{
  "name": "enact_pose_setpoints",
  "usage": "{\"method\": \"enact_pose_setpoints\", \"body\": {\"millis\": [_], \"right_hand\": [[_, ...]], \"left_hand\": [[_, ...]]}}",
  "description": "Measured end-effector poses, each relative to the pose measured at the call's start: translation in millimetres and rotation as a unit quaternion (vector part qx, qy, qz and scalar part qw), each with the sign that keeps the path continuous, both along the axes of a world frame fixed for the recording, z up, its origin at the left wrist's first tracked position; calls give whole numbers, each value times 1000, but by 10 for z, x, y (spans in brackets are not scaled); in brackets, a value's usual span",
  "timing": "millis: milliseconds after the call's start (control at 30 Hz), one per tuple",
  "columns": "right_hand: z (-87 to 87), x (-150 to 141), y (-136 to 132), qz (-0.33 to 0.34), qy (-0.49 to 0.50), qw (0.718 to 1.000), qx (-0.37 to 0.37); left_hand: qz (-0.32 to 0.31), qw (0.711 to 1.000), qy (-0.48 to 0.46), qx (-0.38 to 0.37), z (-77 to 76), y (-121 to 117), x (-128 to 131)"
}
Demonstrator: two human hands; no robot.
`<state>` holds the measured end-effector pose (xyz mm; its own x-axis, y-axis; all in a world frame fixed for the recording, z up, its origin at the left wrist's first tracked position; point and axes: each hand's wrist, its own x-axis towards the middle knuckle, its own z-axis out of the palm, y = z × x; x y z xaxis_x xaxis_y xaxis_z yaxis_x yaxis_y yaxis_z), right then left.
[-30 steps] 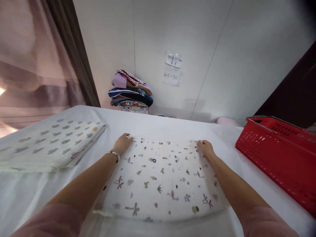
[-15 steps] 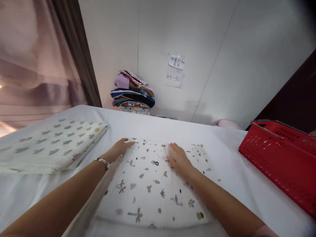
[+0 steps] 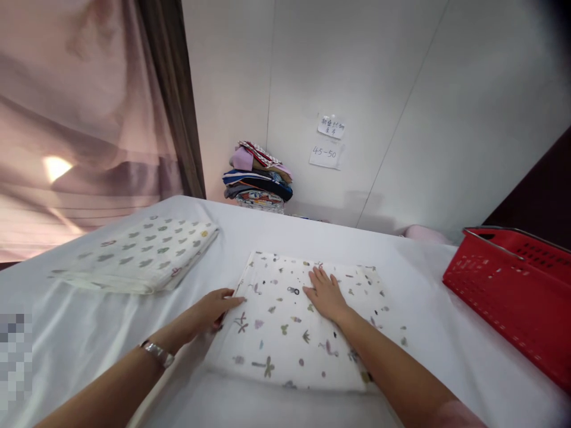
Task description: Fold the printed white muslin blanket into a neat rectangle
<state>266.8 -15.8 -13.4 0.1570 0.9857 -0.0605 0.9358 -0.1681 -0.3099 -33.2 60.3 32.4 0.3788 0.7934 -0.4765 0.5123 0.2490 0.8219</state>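
A folded white cloth [image 3: 285,327] with small printed plants and animals lies in front of me on the white-covered table. My left hand [image 3: 220,306], with a silver-coloured band at its wrist, is at the cloth's left edge. Its thumb rests on top while the other fingers curl down at the side, partly hidden. Spread flat on the upper middle of the cloth is my right hand [image 3: 328,294], its fingers apart. The cloth's near edge is blurred.
Another folded cloth [image 3: 143,252], printed with grey shapes, lies on the table [image 3: 250,229] at left. A red basket [image 3: 513,297] stands at right. Beyond the far edge, a pile of folded fabrics [image 3: 259,178] rises beside the wall with paper signs [image 3: 325,153].
My left hand has slid down the cloth's left edge, nearer to me. My right hand still lies flat on the cloth, slightly shifted. The view has moved a little.
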Motion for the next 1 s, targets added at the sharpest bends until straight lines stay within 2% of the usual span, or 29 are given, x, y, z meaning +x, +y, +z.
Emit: {"method": "enact_pose_setpoints", "body": {"millis": [67, 167, 267, 333, 433, 533, 600, 633, 667, 733, 833, 900, 1000], "right_hand": [[4, -22, 14, -3, 8, 1000, -10], [36, -17, 19, -7, 44, 999, -13], [87, -32, -72, -34, 142, 989, 27], [142, -71, -199, -60, 248, 964, 72], [284, -118, -449, -90, 437, 886, 125], [466, -53, -705, -100, 610, 771, 155], [567, 79, -865, -103, 687, 699, 169], [602, 167, -943, -107, 709, 675, 174], [622, 267, -1021, -113, 718, 663, 179], [612, 480, -1177, -132, 704, 673, 184], [476, 765, -1380, -180, 630, 735, 178], [342, 893, -1465, -207, 581, 768, 172], [189, 983, -1511, -225, 553, 786, 160]], "left_hand": [[0, 999, -24, -30, 26, -36, 7], [-15, 982, -131, -134, 121, -83, 79], [-50, 951, -221, -208, 325, -165, 239], [-69, 947, -241, -202, 513, -235, 406], [-118, 948, -264, -131, 796, -337, 774], [-144, 956, -257, -13, 973, -439, 1302], [-153, 963, -220, 41, 991, -537, 1732], [-163, 964, -202, 51, 966, -602, 1957], [-176, 965, -187, 46, 920, -680, 2180], [-193, 964, -177, 35, 768, -866, 2591], [-188, 966, -175, 18, 460, -1163, 3017], [-181, 966, -184, -4, 269, -1306, 3135], [-179, 962, -206, -19, 107, -1349, 3073]]}}
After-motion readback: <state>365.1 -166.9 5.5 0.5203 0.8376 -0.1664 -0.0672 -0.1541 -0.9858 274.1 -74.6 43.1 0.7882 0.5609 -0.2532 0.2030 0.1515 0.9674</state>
